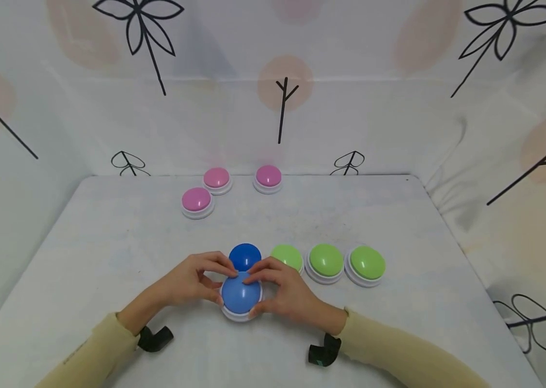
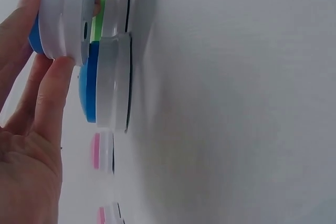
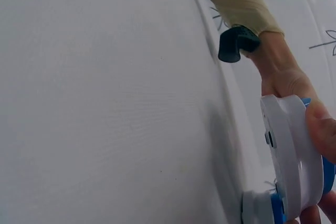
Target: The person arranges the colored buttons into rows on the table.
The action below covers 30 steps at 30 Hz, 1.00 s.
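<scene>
A push button with a light blue dome and a white round base (image 1: 241, 293) is held between both hands, lifted off the table. My left hand (image 1: 200, 277) grips its left side, fingertips on the upper edge and thumb at the lower rim. From the right, my right hand (image 1: 285, 288) holds it in the same manner. A second blue button (image 1: 245, 256) stands on the table just behind, partly hidden by the held one. In the left wrist view the held button (image 2: 63, 14) hangs at about dome height over the standing blue button (image 2: 113, 82).
Green buttons (image 1: 326, 260) stand in a row to the right, the nearest partly behind my right hand. Pink buttons (image 1: 196, 200) are near the back edge of the white table (image 1: 132, 242). Patterned cloth (image 1: 234, 124) walls off the back and sides.
</scene>
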Each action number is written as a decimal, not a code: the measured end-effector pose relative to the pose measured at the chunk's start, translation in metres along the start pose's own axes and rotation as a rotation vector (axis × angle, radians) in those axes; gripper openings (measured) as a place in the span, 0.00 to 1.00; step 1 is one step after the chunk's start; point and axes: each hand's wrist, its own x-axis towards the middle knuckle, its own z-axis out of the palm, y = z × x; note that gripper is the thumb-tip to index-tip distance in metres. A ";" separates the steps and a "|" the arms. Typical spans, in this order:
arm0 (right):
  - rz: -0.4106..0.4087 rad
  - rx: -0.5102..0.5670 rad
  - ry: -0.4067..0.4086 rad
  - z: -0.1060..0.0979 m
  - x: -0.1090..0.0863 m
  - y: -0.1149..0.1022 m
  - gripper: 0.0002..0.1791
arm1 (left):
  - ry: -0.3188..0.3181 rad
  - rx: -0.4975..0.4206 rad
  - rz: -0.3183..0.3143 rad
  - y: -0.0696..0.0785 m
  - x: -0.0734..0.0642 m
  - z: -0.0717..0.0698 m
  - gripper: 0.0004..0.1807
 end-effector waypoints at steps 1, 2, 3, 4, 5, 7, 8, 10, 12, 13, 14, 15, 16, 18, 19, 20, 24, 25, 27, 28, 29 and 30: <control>0.002 0.000 -0.004 0.000 -0.001 0.000 0.24 | -0.003 -0.004 0.007 -0.001 0.000 0.001 0.22; 0.005 0.000 -0.007 0.001 -0.001 0.000 0.24 | -0.008 -0.007 0.014 -0.002 -0.001 0.001 0.22; 0.008 0.000 -0.010 0.001 -0.002 -0.001 0.24 | -0.013 -0.008 0.021 -0.003 -0.001 0.002 0.22; 0.008 -0.002 -0.012 0.002 -0.003 0.000 0.24 | -0.017 -0.006 0.026 -0.004 -0.001 0.003 0.22; 0.008 -0.005 -0.013 0.002 -0.003 0.000 0.23 | -0.022 -0.006 0.033 -0.005 -0.001 0.003 0.22; 0.004 -0.006 -0.019 0.002 -0.005 0.001 0.23 | -0.032 0.001 0.043 -0.007 0.000 0.005 0.22; 0.000 -0.006 -0.022 0.003 -0.005 0.001 0.23 | -0.038 0.008 0.045 -0.007 0.000 0.006 0.22; -0.012 -0.010 -0.029 0.003 -0.006 0.002 0.23 | -0.042 0.027 0.038 -0.008 0.000 0.007 0.22; -0.025 -0.017 -0.035 0.004 -0.006 0.003 0.23 | -0.046 0.044 0.025 -0.007 0.000 0.008 0.22; -0.027 -0.019 -0.039 0.004 -0.006 0.004 0.23 | -0.049 0.052 0.015 -0.006 0.000 0.008 0.22; -0.030 -0.021 -0.043 0.005 -0.007 0.004 0.23 | -0.050 0.062 0.005 -0.006 0.000 0.009 0.23; -0.032 -0.022 -0.046 0.005 -0.007 0.004 0.23 | -0.051 0.068 -0.005 -0.005 0.000 0.009 0.23; -0.033 -0.024 -0.049 0.005 -0.007 0.004 0.23 | -0.052 0.070 -0.011 -0.005 0.000 0.009 0.23; -0.037 -0.028 -0.056 0.005 -0.007 0.005 0.23 | -0.055 0.080 -0.018 -0.005 0.000 0.009 0.24; -0.041 -0.031 -0.059 0.005 -0.007 0.006 0.24 | -0.060 0.087 -0.021 -0.005 0.000 0.010 0.24; -0.048 -0.037 -0.061 0.005 -0.007 0.006 0.24 | -0.066 0.092 -0.023 -0.005 0.000 0.010 0.23; -0.080 -0.060 -0.070 0.007 -0.009 0.009 0.24 | -0.099 0.102 -0.030 -0.006 0.000 0.011 0.23; -0.082 -0.064 -0.073 0.007 -0.009 0.009 0.25 | -0.106 0.102 -0.035 -0.006 0.000 0.011 0.23; -0.080 -0.063 -0.080 0.007 -0.009 0.010 0.25 | -0.113 0.102 -0.045 -0.005 0.000 0.011 0.23; -0.077 -0.064 -0.085 0.007 -0.009 0.010 0.25 | -0.114 0.108 -0.050 -0.005 0.001 0.011 0.24; -0.072 -0.064 -0.088 0.007 -0.009 0.010 0.25 | -0.115 0.115 -0.053 -0.004 0.001 0.011 0.24; -0.064 -0.065 -0.093 0.006 -0.010 0.009 0.25 | -0.115 0.121 -0.058 -0.003 0.001 0.011 0.24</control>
